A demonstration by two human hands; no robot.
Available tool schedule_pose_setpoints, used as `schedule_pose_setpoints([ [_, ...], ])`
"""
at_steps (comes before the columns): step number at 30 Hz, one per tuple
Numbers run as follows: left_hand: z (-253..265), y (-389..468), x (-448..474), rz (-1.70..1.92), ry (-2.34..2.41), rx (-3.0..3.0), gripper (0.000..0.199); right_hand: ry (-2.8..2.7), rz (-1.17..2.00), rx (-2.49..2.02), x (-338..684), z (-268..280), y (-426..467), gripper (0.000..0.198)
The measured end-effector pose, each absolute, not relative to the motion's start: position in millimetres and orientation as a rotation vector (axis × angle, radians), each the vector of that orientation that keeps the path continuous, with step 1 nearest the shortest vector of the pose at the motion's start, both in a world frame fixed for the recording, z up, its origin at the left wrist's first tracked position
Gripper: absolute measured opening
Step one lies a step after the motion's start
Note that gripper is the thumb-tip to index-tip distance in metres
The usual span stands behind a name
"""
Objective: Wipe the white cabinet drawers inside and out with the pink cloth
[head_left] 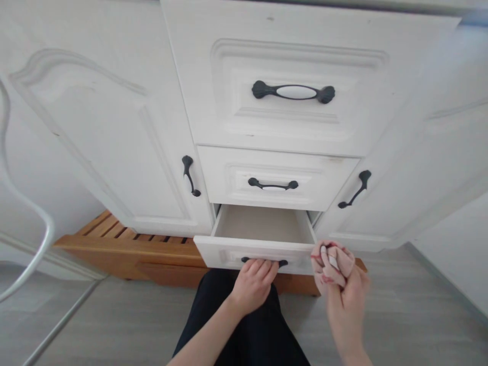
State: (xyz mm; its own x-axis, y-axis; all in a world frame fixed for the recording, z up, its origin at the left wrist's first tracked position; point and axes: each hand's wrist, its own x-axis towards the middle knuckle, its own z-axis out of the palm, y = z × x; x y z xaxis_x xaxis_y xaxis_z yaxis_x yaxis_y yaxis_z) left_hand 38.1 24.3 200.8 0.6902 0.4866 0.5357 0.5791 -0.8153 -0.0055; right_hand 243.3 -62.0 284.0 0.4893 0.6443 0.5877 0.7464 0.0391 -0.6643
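The bottom drawer (221,252) of a white cabinet is pulled out, and its pale inside shows no contents. My left hand (254,284) has its fingers curled over the dark drawer handle (282,263) at the front. At the drawer's right front corner, my right hand (346,300) grips a bunched pink cloth (332,264) with red marks. The cloth is crumpled around the fingers and hides part of them.
Two closed drawers, an upper drawer (297,122) and a middle drawer (236,193), sit above. Cabinet doors (114,137) flank them. A slatted wooden bench (163,254) runs low beneath. A white curved tube (46,229) stands at left. Grey floor (125,325) surrounds my legs.
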Motion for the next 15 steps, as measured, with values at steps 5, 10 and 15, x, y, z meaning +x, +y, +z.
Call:
schedule_pose_setpoints([
  [5,217.6,70.5,45.5,-0.558,-0.935,-2.835,0.052,-1.155,-0.161,-1.692,238.8,289.0,-37.1,0.050],
  [10,223.9,108.7,52.3,-0.548,-0.902,-2.857,0.056,-1.141,-0.386,-1.674,270.8,275.4,-3.9,0.053],
  [15,224.0,131.7,56.3,-0.560,-0.842,-2.871,0.058,-1.289,-0.732,-1.669,304.3,250.0,42.5,0.052],
])
